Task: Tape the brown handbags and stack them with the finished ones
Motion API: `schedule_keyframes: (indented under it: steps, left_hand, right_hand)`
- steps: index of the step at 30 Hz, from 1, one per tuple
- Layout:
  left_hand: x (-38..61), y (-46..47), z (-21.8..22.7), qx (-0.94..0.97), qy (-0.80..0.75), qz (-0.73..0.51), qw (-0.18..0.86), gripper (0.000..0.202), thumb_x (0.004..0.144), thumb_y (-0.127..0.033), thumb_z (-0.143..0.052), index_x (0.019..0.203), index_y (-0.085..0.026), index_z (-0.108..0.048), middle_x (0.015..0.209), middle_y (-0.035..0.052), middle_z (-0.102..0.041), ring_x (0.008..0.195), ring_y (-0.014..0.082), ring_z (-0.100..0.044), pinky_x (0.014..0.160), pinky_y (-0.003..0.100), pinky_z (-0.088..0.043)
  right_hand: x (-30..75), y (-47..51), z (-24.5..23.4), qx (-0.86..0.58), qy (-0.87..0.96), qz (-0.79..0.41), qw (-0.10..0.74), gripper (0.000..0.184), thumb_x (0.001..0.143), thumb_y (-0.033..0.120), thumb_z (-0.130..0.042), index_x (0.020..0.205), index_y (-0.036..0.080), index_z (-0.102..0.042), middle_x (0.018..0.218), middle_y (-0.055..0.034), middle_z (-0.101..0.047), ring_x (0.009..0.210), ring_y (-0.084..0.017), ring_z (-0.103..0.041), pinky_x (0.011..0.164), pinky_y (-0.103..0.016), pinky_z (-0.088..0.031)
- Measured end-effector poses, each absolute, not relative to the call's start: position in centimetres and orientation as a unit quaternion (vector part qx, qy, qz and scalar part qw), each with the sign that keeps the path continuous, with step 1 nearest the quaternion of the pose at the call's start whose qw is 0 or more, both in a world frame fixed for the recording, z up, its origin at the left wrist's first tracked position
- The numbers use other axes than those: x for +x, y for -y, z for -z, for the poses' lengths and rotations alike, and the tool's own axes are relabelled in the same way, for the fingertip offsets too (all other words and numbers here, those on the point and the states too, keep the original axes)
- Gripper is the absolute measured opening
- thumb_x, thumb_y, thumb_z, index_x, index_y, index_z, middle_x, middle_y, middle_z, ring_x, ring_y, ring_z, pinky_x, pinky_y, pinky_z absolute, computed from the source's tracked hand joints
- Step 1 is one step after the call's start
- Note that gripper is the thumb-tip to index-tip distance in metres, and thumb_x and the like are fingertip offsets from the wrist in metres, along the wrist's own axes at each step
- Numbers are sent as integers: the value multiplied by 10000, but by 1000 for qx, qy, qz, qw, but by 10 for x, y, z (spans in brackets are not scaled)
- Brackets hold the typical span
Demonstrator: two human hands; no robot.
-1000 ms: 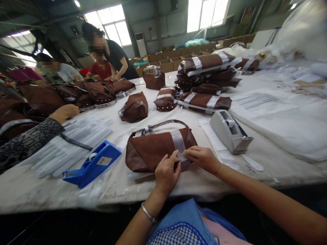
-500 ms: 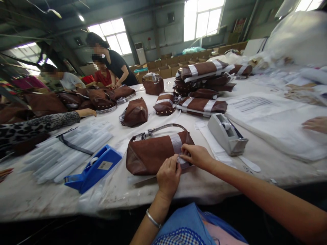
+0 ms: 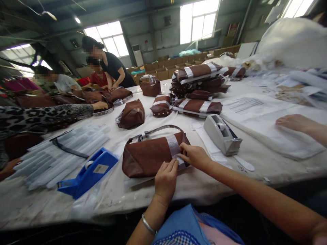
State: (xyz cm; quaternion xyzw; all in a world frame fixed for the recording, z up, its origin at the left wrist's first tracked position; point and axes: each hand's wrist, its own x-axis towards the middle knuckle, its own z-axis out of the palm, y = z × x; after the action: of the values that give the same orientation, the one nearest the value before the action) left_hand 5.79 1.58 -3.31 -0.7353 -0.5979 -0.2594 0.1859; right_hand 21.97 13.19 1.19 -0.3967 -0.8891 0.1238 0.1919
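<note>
A brown handbag [image 3: 146, 154] lies in front of me at the table's near side, its studded strap [image 3: 166, 128] standing up behind it. A whitish wrapping strip [image 3: 173, 144] runs over the bag's right part and down its front. My right hand [image 3: 195, 156] is closed, thumb and fingers pinching the strip low on the front. Just left of it, my left hand [image 3: 166, 178] rests its outstretched fingers against the bag's lower front, at the strip's edge. The left thumb is mostly hidden.
A blue tape dispenser [image 3: 88, 173] stands left, by white foam-like rolls [image 3: 68, 154]. Right of the bag is a grey tape dispenser [image 3: 222, 134]. More brown bags [image 3: 198, 107] lie behind. Co-workers' hands reach in from the left [image 3: 100, 106] and right [image 3: 293, 122].
The left fingers have gone from bunched at the strip to straighter and flatter against the bag. The crumpled strip end now lies smoother. Co-workers' hands at both sides have moved.
</note>
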Motion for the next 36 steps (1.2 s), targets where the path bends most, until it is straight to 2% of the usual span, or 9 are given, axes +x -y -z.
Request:
schedule_keyframes:
  steps: [2, 5, 7, 10, 13, 18, 27, 32, 36]
  left_hand:
    - [58, -16, 33, -735, 598, 256, 191, 322, 925, -136, -582, 1226, -217, -662, 1214, 17, -731, 951, 187, -700, 942, 350, -565]
    - [56, -15, 33, -737, 595, 256, 194, 360, 919, -113, -559, 1244, -228, -663, 1231, 19, -723, 980, 201, -703, 957, 360, -562]
    - [55, -15, 34, -739, 595, 253, 191, 382, 918, -102, -539, 1255, -236, -660, 1252, 16, -712, 1008, 211, -702, 970, 371, -559]
    - [54, -14, 35, -739, 596, 250, 189, 398, 916, -100, -526, 1267, -238, -655, 1253, 16, -711, 1007, 221, -705, 958, 380, -572]
    - [54, -15, 36, -739, 591, 261, 191, 410, 913, -98, -514, 1269, -241, -659, 1233, 23, -720, 999, 227, -710, 944, 386, -583]
    - [54, -16, 35, -738, 588, 265, 199, 412, 901, -72, -519, 1243, -242, -673, 1239, -2, -716, 980, 226, -714, 931, 384, -587]
    - [49, -16, 42, -749, 577, 252, 206, 410, 915, -91, -519, 1278, -231, -647, 1298, -10, -682, 1020, 231, -708, 944, 376, -581]
    - [51, -16, 42, -744, 588, 251, 197, 410, 909, -79, -516, 1259, -232, -662, 1288, -1, -688, 1013, 234, -712, 942, 392, -583]
    - [50, -16, 44, -746, 586, 249, 195, 422, 906, -101, -545, 1288, -253, -643, 1305, -11, -677, 1022, 233, -709, 955, 383, -574]
  right_hand:
    - [246, -138, -21, -415, 872, -97, 241, 156, 930, 378, -642, 993, 240, -602, 800, 13, -697, 686, -179, -648, 628, -282, -431]
    - [308, -156, -38, -470, 811, -20, 348, 250, 953, 406, -573, 1105, 223, -652, 1071, -74, -711, 1005, -243, -653, 917, -362, -478]
    - [352, -171, -46, -527, 754, -9, 392, 311, 919, 416, -583, 1106, 192, -690, 1298, -130, -629, 1258, -298, -529, 1109, -433, -362]
    - [397, -191, -45, -633, 648, -133, 402, 316, 814, 465, -660, 885, 174, -758, 1446, -156, -519, 1397, -371, -373, 1194, -501, -214]
    - [407, -204, -31, -671, 585, -243, 387, 401, 757, 565, -683, 770, 174, -774, 1427, -164, -543, 1316, -416, -469, 1140, -561, -284]
    - [388, -208, -23, -634, 551, -332, 430, 506, 645, 635, -759, 819, 161, -793, 1405, -184, -561, 1170, -369, -611, 964, -466, -492]
    - [382, -151, -53, -529, 449, -368, 618, 393, 587, 510, -895, 812, 206, -787, 1292, -99, -661, 1261, -317, -564, 1098, -427, -460]
    - [393, -114, -20, -547, 394, -460, 579, 389, 629, 524, -878, 839, 213, -776, 949, -92, -759, 951, -284, -717, 895, -420, -620]
    - [400, -116, 9, -589, 461, -411, 521, 476, 652, 660, -803, 837, 222, -767, 809, -73, -743, 638, -213, -688, 628, -378, -639]
